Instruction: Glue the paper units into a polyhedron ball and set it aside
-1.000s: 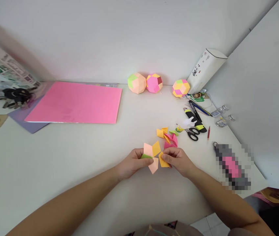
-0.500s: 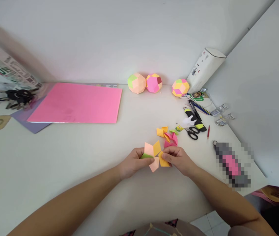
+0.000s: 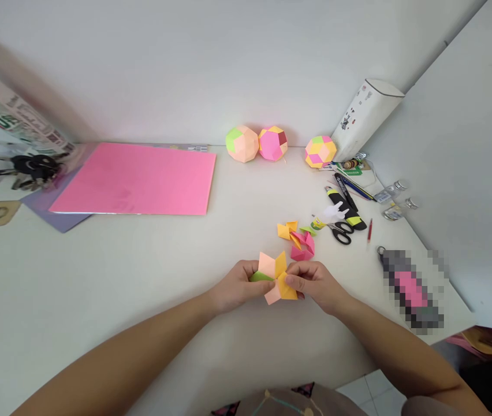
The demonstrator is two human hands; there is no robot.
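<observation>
My left hand (image 3: 246, 288) pinches a star-like folded-paper piece (image 3: 267, 264) with peach, yellow and green flaps, its thumb near the centre. My right hand (image 3: 313, 283) grips a yellow folded-paper unit (image 3: 288, 287) between thumb and fingers, at the right side of the star. That unit meets the star's centre; whether it is tucked in cannot be made out. Just beyond the hands lie loose folded units: yellow ones (image 3: 284, 230), pink ones (image 3: 304, 248) and a green one (image 3: 308, 230).
Three finished paper balls (image 3: 242, 144) rest along the wall. Pink paper sheets (image 3: 142, 180) lie at left, near keys (image 3: 33, 167). On the right are scissors (image 3: 342, 232), a cutter (image 3: 350, 211), a white tube (image 3: 365, 118), small glass bottles (image 3: 395, 211) and a blurred-out case (image 3: 413, 289).
My right hand has brought the yellow unit left against the star's centre, closing the small gap between them. The star has tilted slightly. The view has shifted a little.
</observation>
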